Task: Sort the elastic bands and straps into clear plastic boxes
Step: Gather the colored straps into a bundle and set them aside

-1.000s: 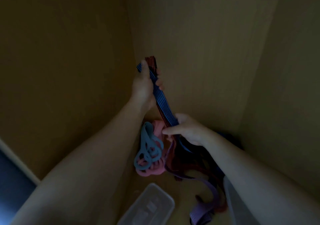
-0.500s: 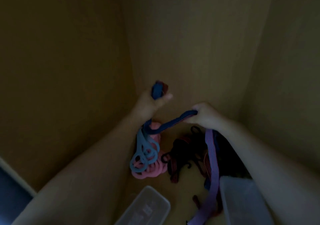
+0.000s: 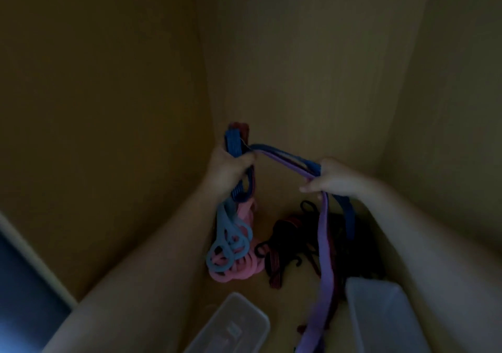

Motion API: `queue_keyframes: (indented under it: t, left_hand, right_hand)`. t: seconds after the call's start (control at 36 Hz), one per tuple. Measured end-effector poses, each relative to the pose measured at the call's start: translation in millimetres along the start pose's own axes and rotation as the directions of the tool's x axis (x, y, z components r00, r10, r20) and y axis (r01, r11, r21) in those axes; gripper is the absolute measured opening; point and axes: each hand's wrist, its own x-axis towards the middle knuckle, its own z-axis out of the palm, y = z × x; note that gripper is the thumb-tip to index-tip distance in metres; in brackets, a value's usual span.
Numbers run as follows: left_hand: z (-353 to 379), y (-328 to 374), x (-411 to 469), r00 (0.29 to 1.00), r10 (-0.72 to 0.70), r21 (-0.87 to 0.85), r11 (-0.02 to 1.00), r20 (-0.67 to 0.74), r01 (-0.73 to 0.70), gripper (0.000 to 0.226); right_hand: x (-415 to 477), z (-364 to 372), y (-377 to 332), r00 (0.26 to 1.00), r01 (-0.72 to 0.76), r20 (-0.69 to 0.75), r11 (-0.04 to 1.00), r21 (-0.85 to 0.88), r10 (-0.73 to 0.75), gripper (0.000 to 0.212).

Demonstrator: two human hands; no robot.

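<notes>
Blue strap point(image 3: 233, 142), folded over at its upper end with a red piece behind it, is gripped in the curled fingers of the left hand point(image 3: 231, 168). From there it is drawn across to the right hand point(image 3: 336, 180), whose fingers are closed round it together with a purple strap point(image 3: 323, 244). The purple strap hangs down from that grip to the bottom edge of the view, between the two clear boxes.

The greatest risk is judged to be tangling. Two straps are held in one right-hand grip, so if the blue one is pulled further the purple one may be dragged along and both dropped into the same box unsorted. Below the hands a heap of dark hooked cords point(image 3: 282, 246) lies on the wooden floor point(image 3: 279, 197). The hanging tails pass close over it, and a hook could be caught and the heap lifted.

Light-blue loops point(image 3: 225, 240) and pink loops point(image 3: 244, 271) lie just beneath the left wrist and could be snagged by the doubled-over end. The near clear box point(image 3: 233, 322) and the right clear box point(image 3: 380, 306) are close by. The light is dim, so colours may be misread. How tightly the straps are twisted together cannot be told.
</notes>
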Motion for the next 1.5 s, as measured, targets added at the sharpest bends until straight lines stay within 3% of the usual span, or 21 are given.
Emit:
queue_keyframes:
  t: [0.11, 0.22, 0.33, 0.39, 0.44, 0.5, 0.61, 0.67, 0.72, 0.83, 1.0, 1.11, 1.17, 1.22, 1.31, 1.36, 1.44, 1.5]
  left_hand:
    - [-15.2, 9.0, 15.3, 0.983, 0.032, -0.087, 0.995, -0.183, -0.049, 0.022]
    - [-14.3, -2.7, 16.7, 0.989, -0.006, 0.035, 0.999, -0.148, 0.011, 0.018]
    - [-3.9, -12.1, 8.1, 0.989, -0.055, 0.035, 0.998, -0.136, 0.060, 0.055]
    - [2.2, -10.1, 2.3, 0.987, -0.082, 0.036, 0.996, -0.137, 0.087, 0.047]
    - [8.5, -7.1, -5.0, 0.993, -0.061, -0.007, 0.998, -0.104, 0.060, 0.028]
    - [15.1, -3.4, -14.7, 0.999, -0.033, -0.077, 0.997, -0.028, 0.031, 0.024]
    - [27.2, 1.2, -29.4, 0.984, -0.038, -0.122, 0.991, 0.174, 0.060, 0.027]
    - [30.4, -0.9, -32.8, 0.983, -0.007, -0.119, 0.993, 0.185, 0.029, 0.027]
    - [32.8, -3.7, -35.8, 0.982, 0.040, -0.137, 0.991, 0.186, -0.015, 0.022]
    - [37.4, -7.1, -39.5, 0.976, 0.062, -0.137, 0.990, 0.207, -0.034, 0.020]
    - [40.0, -13.6, -42.2, 0.985, 0.014, -0.146, 0.989, 0.170, 0.011, 0.029]
    - [37.7, -19.1, -43.8, 0.990, -0.003, -0.170, 0.985, 0.144, 0.028, 0.047]
    - [37.8, -19.9, -44.6, 0.988, -0.020, -0.168, 0.985, 0.150, 0.045, 0.055]
    - [38.5, -19.7, -46.0, 0.990, -0.033, -0.155, 0.986, 0.137, 0.054, 0.052]
    - [35.0, -18.7, -47.6, 0.992, -0.046, -0.174, 0.982, 0.117, 0.066, 0.045]
    - [28.7, -18.0, -46.0, 0.994, -0.034, -0.177, 0.983, 0.105, 0.052, 0.039]
    - [17.2, -12.9, -40.9, 0.998, -0.033, -0.184, 0.982, 0.045, 0.041, 0.035]
    - [10.3, -12.8, -35.0, 1.000, -0.028, -0.193, 0.981, 0.005, 0.029, 0.028]
  right_hand:
    - [-7.0, -7.9, 15.0, 0.999, -0.039, 0.038, 0.972, 0.233, 0.031, 0.013]
    - [-7.7, -11.0, 0.8, 0.984, 0.003, -0.158, 0.884, 0.468, 0.080, 0.012]
    - [-3.7, -20.4, -31.5, 0.953, 0.020, -0.278, 0.894, 0.448, 0.118, 0.010]
    - [0.1, -24.1, -45.9, 0.935, -0.002, -0.320, 0.910, 0.416, 0.149, 0.015]
    - [4.0, -24.4, -58.2, 0.929, -0.035, -0.328, 0.925, 0.379, 0.170, 0.036]
    - [8.8, -23.3, -67.3, 0.931, -0.035, -0.328, 0.935, 0.353, 0.159, 0.050]
    - [5.9, -18.8, -84.2, 0.957, -0.011, -0.269, 0.934, 0.357, 0.113, 0.052]
    - [2.1, -17.4, -88.2, 0.972, -0.019, -0.208, 0.923, 0.383, 0.106, 0.037]
    - [-3.4, -17.6, -88.9, 0.992, -0.030, -0.094, 0.874, 0.485, 0.087, 0.025]
    - [-11.7, -12.1, -91.0, 0.997, -0.070, 0.072, 0.748, 0.659, 0.030, 0.036]
    - [-5.1, -1.9, -90.9, 0.999, -0.021, 0.004, 0.516, 0.856, 0.035, 0.028]
    - [2.1, 6.5, -89.5, 0.999, 0.019, -0.034, 0.444, 0.896, 0.026, 0.018]
    - [4.4, 13.0, -91.0, 0.995, 0.054, -0.087, 0.423, 0.904, 0.057, 0.032]
    - [4.2, 17.7, -91.1, 0.991, 0.068, -0.112, 0.438, 0.896, 0.075, 0.045]
    - [0.1, 15.5, -85.6, 0.995, 0.044, -0.083, 0.534, 0.844, 0.050, 0.049]
    - [-0.9, 9.3, -74.7, 0.998, 0.029, -0.054, 0.573, 0.819, 0.027, 0.046]
    - [1.0, 0.9, -54.4, 0.998, 0.009, -0.044, 0.545, 0.839, 0.050, 0.037]
    - [2.4, 0.1, -36.9, 0.995, -0.017, -0.049, 0.608, 0.794, 0.092, 0.039]
